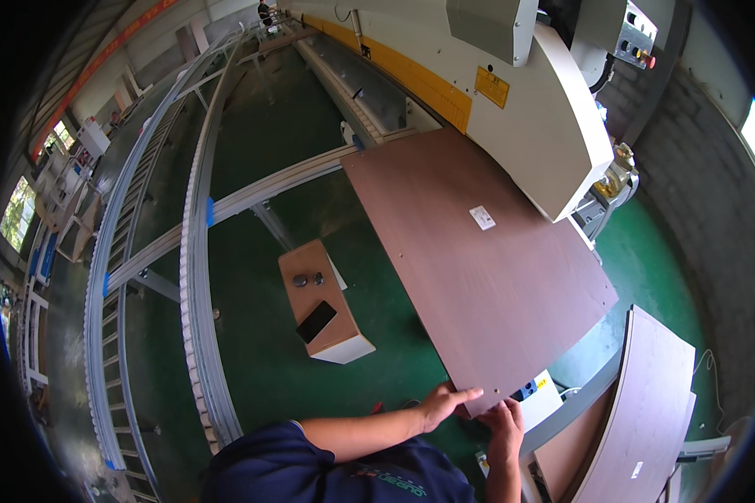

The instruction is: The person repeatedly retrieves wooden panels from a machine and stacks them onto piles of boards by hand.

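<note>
Brown panel (470,268), right of centre in frame, beside beige machine (533,126); gripped at bottom corner by left hand (441,407), thumb on top, and right hand (504,424), half-curled, fingers partly hidden; seemingly at the steadying step, next calling for level two-handed support.

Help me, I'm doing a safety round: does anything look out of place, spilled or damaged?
I see no spill or clear damage. Slightly odd: what looks like a phone lies askew on the small bench, one corner seemingly past its left edge, so it might get knocked off.
</note>
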`<action>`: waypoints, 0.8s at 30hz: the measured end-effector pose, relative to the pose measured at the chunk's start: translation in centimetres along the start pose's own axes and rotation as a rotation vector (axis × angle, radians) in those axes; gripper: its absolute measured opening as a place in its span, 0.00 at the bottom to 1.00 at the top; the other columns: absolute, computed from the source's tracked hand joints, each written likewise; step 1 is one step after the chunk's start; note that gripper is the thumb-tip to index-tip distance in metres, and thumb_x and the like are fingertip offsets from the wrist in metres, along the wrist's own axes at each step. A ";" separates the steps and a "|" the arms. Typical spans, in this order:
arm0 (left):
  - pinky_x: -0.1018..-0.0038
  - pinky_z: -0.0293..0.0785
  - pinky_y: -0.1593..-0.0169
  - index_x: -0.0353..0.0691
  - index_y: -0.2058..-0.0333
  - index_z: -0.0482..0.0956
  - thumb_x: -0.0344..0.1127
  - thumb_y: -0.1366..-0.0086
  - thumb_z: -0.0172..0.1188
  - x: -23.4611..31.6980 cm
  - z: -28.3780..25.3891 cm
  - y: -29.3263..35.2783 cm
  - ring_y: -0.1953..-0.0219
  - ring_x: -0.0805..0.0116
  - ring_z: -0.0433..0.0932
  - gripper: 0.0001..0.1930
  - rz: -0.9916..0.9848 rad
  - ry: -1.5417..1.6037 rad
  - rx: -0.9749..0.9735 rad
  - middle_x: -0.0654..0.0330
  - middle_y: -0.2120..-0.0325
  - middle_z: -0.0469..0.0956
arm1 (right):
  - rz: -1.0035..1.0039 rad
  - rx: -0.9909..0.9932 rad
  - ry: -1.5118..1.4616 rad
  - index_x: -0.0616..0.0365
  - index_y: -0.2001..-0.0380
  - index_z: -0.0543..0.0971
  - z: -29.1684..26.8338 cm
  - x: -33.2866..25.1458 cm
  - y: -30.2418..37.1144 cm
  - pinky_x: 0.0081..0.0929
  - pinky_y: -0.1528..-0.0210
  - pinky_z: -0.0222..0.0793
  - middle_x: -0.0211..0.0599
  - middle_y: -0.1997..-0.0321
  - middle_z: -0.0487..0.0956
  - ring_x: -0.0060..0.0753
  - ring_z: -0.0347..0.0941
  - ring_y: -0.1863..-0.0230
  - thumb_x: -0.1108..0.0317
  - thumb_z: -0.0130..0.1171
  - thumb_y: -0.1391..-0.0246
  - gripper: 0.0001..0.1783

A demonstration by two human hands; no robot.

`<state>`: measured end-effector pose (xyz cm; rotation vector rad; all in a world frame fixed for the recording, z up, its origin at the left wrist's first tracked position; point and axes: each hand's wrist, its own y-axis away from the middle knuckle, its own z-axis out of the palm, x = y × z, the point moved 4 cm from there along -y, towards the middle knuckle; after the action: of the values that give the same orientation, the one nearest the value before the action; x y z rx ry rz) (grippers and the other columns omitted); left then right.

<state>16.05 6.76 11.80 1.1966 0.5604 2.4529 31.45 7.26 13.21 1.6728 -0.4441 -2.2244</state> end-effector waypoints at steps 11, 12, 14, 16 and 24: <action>0.69 0.75 0.55 0.42 0.54 0.76 0.49 0.37 0.58 1.3 -4.0 -0.8 0.60 0.69 0.78 0.19 -0.203 -0.061 -0.131 0.62 0.59 0.79 | -0.087 0.153 -0.179 0.67 0.54 0.71 -8.8 2.3 5.2 0.26 0.53 0.69 0.37 0.58 0.77 0.28 0.74 0.58 0.71 0.53 0.42 0.15; 0.68 0.75 0.54 0.43 0.56 0.77 0.49 0.38 0.58 3.3 -5.8 -1.7 0.61 0.69 0.79 0.19 -0.119 -0.058 -0.028 0.63 0.61 0.80 | -0.106 0.172 -0.204 0.67 0.53 0.70 -9.0 1.7 6.2 0.27 0.48 0.67 0.39 0.55 0.76 0.30 0.73 0.54 0.72 0.50 0.41 0.15; 0.68 0.74 0.54 0.40 0.55 0.74 0.47 0.40 0.60 8.4 -8.2 -2.6 0.60 0.68 0.77 0.20 0.178 -0.121 0.264 0.59 0.60 0.77 | -0.122 0.174 -0.192 0.68 0.52 0.69 -10.6 1.6 7.5 0.28 0.47 0.67 0.40 0.55 0.76 0.31 0.73 0.53 0.73 0.49 0.41 0.15; 0.67 0.72 0.53 0.38 0.52 0.64 0.45 0.43 0.63 12.5 -10.6 -3.6 0.58 0.66 0.73 0.26 0.368 -0.296 0.538 0.57 0.60 0.72 | -0.175 0.203 -0.185 0.69 0.51 0.69 -14.2 3.2 8.1 0.29 0.46 0.66 0.41 0.54 0.76 0.33 0.73 0.51 0.72 0.48 0.41 0.16; 0.58 0.51 0.36 0.33 0.46 0.64 0.54 0.48 0.62 21.6 -12.1 -6.2 0.40 0.48 0.57 0.37 0.527 -1.612 0.937 0.45 0.44 0.61 | -0.140 0.324 -0.221 0.69 0.57 0.73 -20.3 2.7 13.8 0.26 0.47 0.64 0.40 0.56 0.77 0.31 0.72 0.54 0.76 0.48 0.44 0.12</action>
<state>-5.35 20.00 16.24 3.2469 0.8262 0.5533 51.23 -7.46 11.43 1.6551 -0.8030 -2.5658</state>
